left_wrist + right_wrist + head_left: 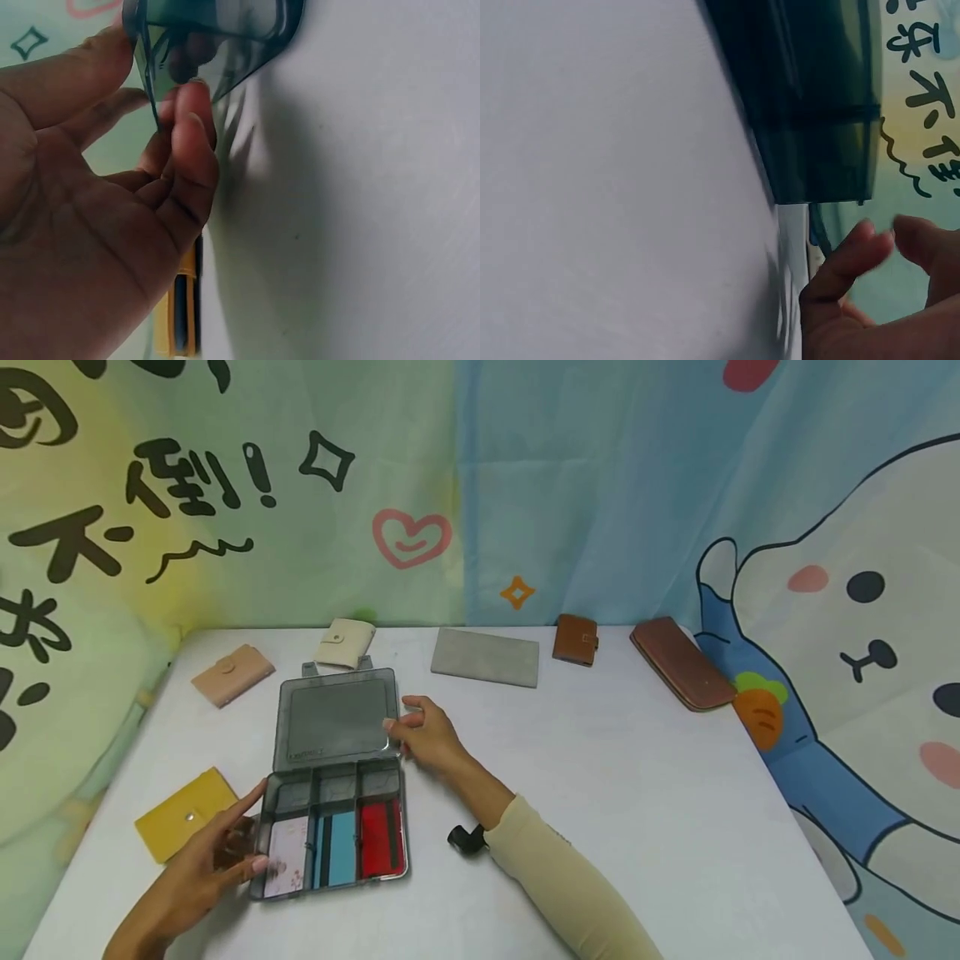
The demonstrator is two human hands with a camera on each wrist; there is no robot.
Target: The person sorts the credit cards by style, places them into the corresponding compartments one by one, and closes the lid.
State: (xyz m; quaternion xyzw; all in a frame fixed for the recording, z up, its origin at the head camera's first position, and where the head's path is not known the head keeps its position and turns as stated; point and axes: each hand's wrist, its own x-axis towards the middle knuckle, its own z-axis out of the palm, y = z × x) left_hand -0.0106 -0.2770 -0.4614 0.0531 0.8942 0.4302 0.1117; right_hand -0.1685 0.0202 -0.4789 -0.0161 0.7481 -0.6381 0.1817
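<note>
A dark translucent plastic organizer box [335, 779] lies with its hinged lid [341, 718] swung open towards the back. Its front compartments hold a pale floral piece [287, 857], a blue piece [342, 847] and a red piece [377, 839] with a dark stripe. My left hand [198, 852] holds the box by its left side, thumb at the front rim; in the left wrist view its fingers [196, 150] curl at the box's corner. At the lid's right edge is my right hand [429, 735], thumb overlapping the lid. The right wrist view shows a gap between thumb and fingers [836, 266].
A yellow wallet [187, 810] lies left of the box. Along the back are a tan wallet [232, 675], a cream wallet [345, 642], a grey wallet [485, 657], a small brown wallet [575, 639] and a long brown wallet [682, 664]. A printed curtain [585, 493] hangs behind the white table [600, 793].
</note>
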